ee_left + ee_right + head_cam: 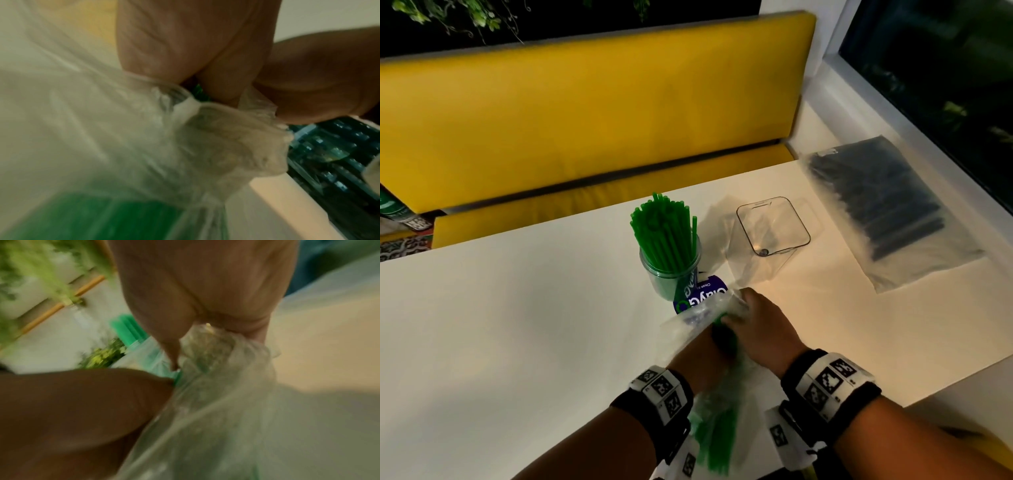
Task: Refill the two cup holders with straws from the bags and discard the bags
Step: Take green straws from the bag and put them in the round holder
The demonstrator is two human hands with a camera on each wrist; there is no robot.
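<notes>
- round jar (671, 270) just beyond the hands already stands full of green straws (662, 233); judged half done.
- square clear holder (774, 228) ahead and to the right of the right hand looks empty; bag of dark straws (887, 205) lies flat on the worktop (517, 325) further right, seemingly untouched.
- right hand (760, 329) fingers curled tight, gripping the bunched mouth of the clear bag (709, 315).
- left hand (698, 359) reaches into the same bag, a few green straws left inside; grip largely hidden, cannot tell.
- left to do: empty this bag, fill the square holder, bin both bags.
</notes>
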